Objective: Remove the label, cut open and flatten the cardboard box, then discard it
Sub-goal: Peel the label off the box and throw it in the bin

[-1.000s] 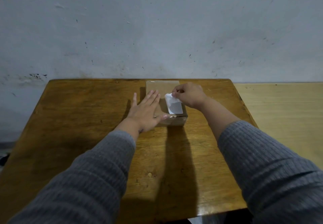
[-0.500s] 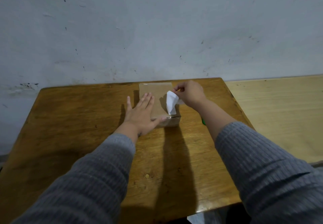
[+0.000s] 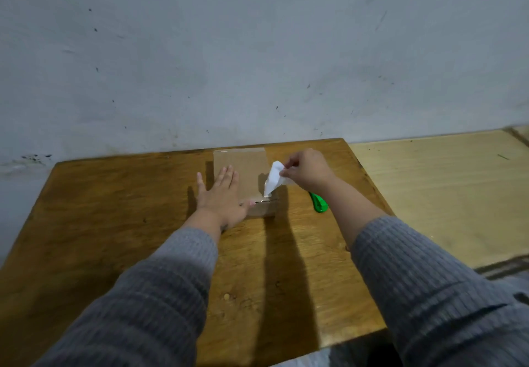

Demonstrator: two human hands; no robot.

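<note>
Seemingly right hand (image 3: 307, 170) pinches label (image 3: 273, 178) above box (image 3: 243, 166)

No text can be read anywhere — the white label (image 3: 273, 177) shows only a blank side.

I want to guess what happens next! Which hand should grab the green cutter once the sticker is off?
Probably the right hand: the green cutter lies just beneath its wrist. The left hand lies flat on the box, steadying it.
</note>
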